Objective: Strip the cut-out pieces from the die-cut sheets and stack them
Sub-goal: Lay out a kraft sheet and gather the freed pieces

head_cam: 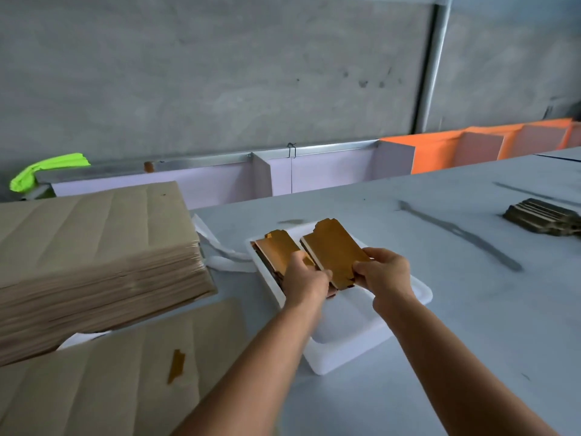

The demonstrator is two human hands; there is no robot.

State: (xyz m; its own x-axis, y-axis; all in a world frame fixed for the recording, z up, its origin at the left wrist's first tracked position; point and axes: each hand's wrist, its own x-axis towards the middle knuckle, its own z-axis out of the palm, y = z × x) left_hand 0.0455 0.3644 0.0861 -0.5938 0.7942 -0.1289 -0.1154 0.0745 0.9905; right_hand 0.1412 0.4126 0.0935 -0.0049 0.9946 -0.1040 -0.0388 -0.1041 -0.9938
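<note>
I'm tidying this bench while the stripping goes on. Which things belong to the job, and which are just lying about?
Job:
- bundle of gold cut-outs held by right hand and left hand
- second gold bundle
- white die-cut sheet
- dark stack of pieces

Lying about:
- stacked brown cardboard
- neon green cloth
- orange panels

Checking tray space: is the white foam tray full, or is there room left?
Room left. The white foam tray has a brown stack at its far end only; its near half shows bare.
</note>
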